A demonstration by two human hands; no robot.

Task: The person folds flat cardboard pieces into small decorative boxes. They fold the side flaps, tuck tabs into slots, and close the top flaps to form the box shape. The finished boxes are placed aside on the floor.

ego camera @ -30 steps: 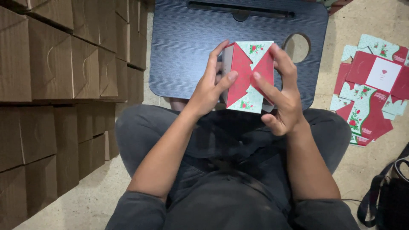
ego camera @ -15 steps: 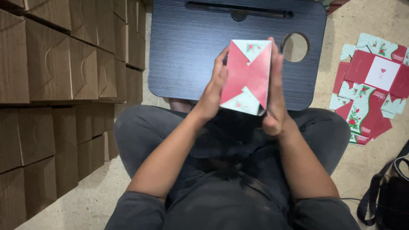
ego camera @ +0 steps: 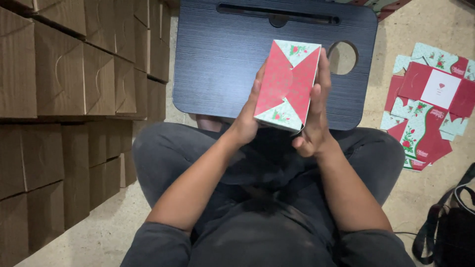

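Over dark lap table (ego camera: pixel 222 64) — both hands, left hand (ego camera: pixel 247 121) and right hand (ego camera: pixel 314 118), clasp closed red gift box (ego camera: pixel 287 84).

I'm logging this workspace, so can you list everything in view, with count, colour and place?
Box: one, red with pale floral corners, held between both hands.
Lap desk: one, dark blue-grey, on the floor ahead of the knees.
Flat box blanks: a pile, red and pale floral, on the floor at right.
Brown boxes: many, stacked at left.
Bag: one, black, lower right.
Floor: beige.
Left hand: on box's left side.
Right hand: on box's right side.
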